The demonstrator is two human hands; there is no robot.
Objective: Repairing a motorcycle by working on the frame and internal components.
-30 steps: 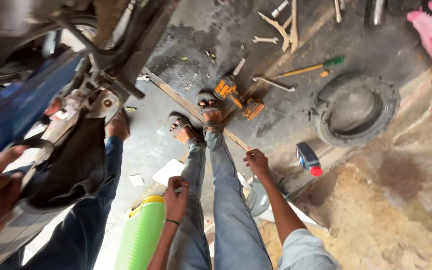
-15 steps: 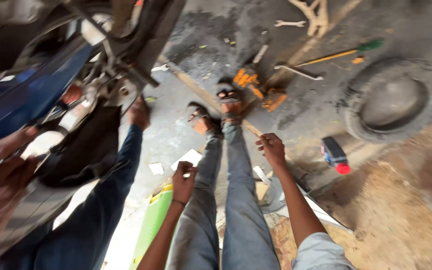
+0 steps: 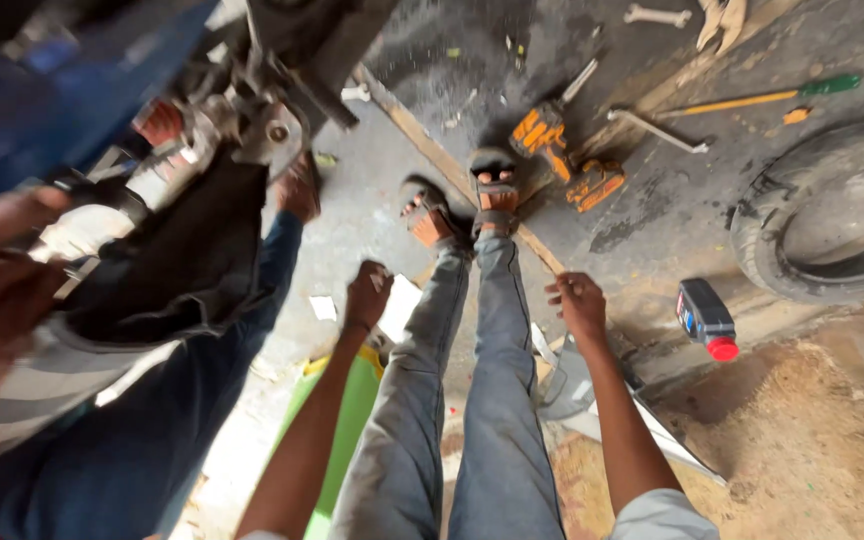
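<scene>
Bare, both my hands: left hand (image 3: 367,293) loosely curled, right hand (image 3: 579,303) fingers spread, empty, beside my grey-trousered legs (image 3: 472,400).

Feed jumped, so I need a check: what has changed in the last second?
The left hand moved forward along the leg, off the green container toward the white paper; its fingers are curled. The right hand stays spread and empty beside the wooden strip. Nothing was taken up or let go. The drill, bottle and tyre lie as before.
</scene>
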